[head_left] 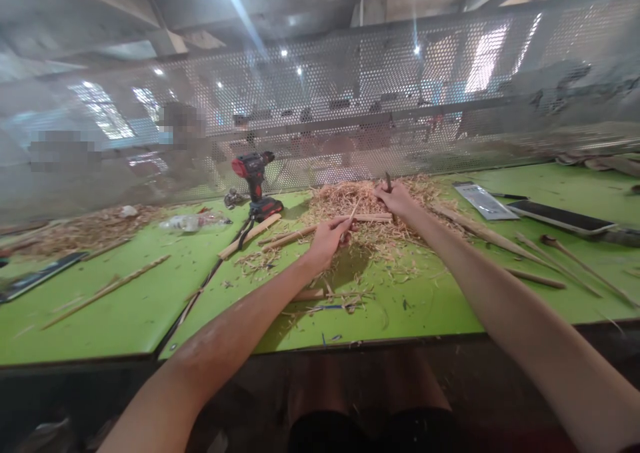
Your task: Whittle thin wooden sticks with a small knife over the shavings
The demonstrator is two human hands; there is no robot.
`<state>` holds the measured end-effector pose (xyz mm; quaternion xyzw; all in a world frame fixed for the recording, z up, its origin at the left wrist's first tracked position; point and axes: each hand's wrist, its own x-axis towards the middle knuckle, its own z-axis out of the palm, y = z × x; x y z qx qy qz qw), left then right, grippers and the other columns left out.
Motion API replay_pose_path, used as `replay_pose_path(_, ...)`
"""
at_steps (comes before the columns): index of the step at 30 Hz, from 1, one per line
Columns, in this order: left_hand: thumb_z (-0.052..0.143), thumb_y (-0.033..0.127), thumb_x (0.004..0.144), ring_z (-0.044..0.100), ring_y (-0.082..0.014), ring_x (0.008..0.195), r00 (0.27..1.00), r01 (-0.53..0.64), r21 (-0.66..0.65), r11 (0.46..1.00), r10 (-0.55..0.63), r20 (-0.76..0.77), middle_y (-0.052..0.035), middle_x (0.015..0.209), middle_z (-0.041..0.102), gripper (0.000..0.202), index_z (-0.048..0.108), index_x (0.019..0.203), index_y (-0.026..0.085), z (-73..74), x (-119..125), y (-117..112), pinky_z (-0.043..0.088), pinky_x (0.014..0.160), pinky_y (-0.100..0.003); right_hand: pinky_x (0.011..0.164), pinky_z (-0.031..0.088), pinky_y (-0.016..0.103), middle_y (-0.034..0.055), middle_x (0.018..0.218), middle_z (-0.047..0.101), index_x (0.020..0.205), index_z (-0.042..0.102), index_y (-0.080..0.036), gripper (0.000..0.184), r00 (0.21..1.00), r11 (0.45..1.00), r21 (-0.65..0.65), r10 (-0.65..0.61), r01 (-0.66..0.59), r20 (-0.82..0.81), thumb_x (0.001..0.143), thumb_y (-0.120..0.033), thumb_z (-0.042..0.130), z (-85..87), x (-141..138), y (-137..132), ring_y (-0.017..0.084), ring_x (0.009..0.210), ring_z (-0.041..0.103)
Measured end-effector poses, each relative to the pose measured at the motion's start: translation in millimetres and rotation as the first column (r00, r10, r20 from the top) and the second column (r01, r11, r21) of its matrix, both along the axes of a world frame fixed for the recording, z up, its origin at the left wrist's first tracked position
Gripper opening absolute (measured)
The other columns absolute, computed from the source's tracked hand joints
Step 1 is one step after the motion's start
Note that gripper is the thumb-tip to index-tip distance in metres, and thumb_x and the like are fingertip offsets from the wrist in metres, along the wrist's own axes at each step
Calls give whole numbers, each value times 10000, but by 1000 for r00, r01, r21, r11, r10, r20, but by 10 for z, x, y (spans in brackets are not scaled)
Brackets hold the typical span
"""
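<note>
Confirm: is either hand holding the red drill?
No, the red drill stands alone on the green table, while the left hand grips a thin stick and the right hand a dark tool.

Bright green table [125, 313], pale tan shavings [350, 203], red-and-black drill [255, 179].

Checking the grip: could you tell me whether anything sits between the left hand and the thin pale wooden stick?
Nothing visible: the left hand pinches the thin pale wooden stick over the heap of tan wood shavings; the right hand grips a dark tool.
</note>
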<state>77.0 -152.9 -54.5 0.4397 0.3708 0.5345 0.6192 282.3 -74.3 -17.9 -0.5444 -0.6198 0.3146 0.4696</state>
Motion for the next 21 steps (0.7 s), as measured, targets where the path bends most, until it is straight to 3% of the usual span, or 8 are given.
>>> replay_pose_path(4, 738, 139, 929, 536, -71, 521, 999, -48, -42, 998, 48, -1, -71, 767, 745, 71, 732, 862, 115, 32, -10, 17, 353, 481, -197, 637, 341, 311, -25, 552, 460, 694, 531, -216, 406, 987, 999, 33, 2, -8, 158, 885, -428, 820, 1, -3, -1, 143, 616, 414)
replay_pose_path(9, 727, 90, 890, 637, -112, 593, 990, -98, -27, 995, 100, 96, -18, 759, 722, 189, 567, 871, 189, 97, -37, 75, 516, 612, -241, 629, 339, 304, -9, 622, 553, 810, 682, -175, 259, 986, 989, 124, 56, -76, 160, 737, -386, 815, 54, -141, 16, 154, 645, 456)
replay_pose_path(14, 724, -16, 807, 703, -145, 707, 964, -194, 9, 981, 189, 186, 10, 751, 671, 298, 539, 914, 191, 154, -141, 193, 605, 792, -326, 605, 345, 320, 30, 625, 592, 686, 663, -203, 423, 891, 954, -78, 298, -289, 342, 804, -575, 826, 20, -244, -127, 160, 599, 459)
replay_pose_path(17, 733, -22, 786, 716, -148, 737, 962, -192, 58, 980, 176, 209, 8, 752, 681, 324, 586, 1001, 173, 180, -228, 253, 608, 853, -342, 576, 342, 332, 28, 606, 547, 688, 671, -223, 471, 845, 908, -204, 415, -365, 336, 894, -636, 768, -70, -292, -287, 150, 552, 405)
replay_pose_path(21, 800, 38, 762, 724, -153, 743, 959, -194, 102, 976, 167, 227, 8, 747, 697, 323, 585, 952, 188, 166, -280, 296, 604, 838, -337, 610, 411, 328, 61, 737, 651, 768, 735, -227, 432, 815, 893, -147, 449, -426, 365, 919, -631, 747, -208, -385, -409, 161, 611, 483)
